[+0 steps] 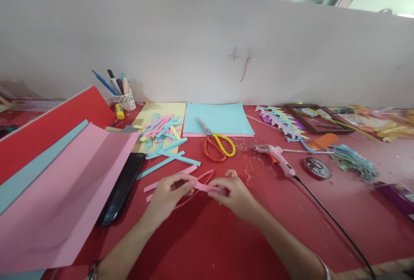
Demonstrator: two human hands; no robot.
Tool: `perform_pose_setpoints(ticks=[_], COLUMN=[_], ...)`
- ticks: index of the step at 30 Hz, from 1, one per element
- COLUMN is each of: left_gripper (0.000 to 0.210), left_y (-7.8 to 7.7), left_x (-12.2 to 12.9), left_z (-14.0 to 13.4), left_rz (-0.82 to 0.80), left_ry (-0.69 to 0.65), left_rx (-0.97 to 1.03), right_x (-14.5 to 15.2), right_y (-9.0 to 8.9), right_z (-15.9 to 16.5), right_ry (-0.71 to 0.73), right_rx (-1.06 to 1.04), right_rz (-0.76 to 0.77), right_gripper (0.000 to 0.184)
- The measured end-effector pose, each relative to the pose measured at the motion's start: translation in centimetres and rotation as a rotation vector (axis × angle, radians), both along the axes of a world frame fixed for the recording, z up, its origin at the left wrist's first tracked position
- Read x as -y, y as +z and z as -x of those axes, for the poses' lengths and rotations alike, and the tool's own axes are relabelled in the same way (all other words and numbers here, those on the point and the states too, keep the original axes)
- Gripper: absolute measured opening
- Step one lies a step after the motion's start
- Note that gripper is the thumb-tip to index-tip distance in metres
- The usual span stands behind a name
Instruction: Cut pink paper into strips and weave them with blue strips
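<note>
Two hands (166, 193) (237, 196) pinch a pink strip (203, 186), its long axis running nearly left-right.

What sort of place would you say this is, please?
Probably a paper-craft workspace, though whether at home or in a workshop I cannot tell. The signs are the scissors, the pink glue gun, and the pink paper strip held by the left hand and right hand.

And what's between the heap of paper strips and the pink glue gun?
The head view shows scissors there, blades over the blue sheet, with tiny scraps nearer the glue gun.
</note>
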State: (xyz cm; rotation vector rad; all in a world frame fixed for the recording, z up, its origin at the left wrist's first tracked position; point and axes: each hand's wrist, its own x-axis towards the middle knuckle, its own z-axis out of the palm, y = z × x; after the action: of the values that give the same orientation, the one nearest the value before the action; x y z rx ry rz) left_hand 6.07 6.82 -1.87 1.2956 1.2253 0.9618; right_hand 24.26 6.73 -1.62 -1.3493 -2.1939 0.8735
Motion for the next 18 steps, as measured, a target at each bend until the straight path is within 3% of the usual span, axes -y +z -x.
perform_pose_setpoints(ticks=[10,18], left_gripper=[0.027,0.023], left_y=[-0.10,-0.16], left_x=[0.10,0.13], left_z=[-0.13,-0.06], left_rz=[0.021,0.038], left_ry=[-0.015,0.041], left_rx=[-0.001,0.032], right_x=[0.20,-0.08], right_y=[-0.67,-0.47], right_z=[0.36,0.15], right_ry=[0.025,0.085], right_rx=[0.044,-0.041], right_rz=[-0.127,-0.045], right_gripper=[0.013,0.027])
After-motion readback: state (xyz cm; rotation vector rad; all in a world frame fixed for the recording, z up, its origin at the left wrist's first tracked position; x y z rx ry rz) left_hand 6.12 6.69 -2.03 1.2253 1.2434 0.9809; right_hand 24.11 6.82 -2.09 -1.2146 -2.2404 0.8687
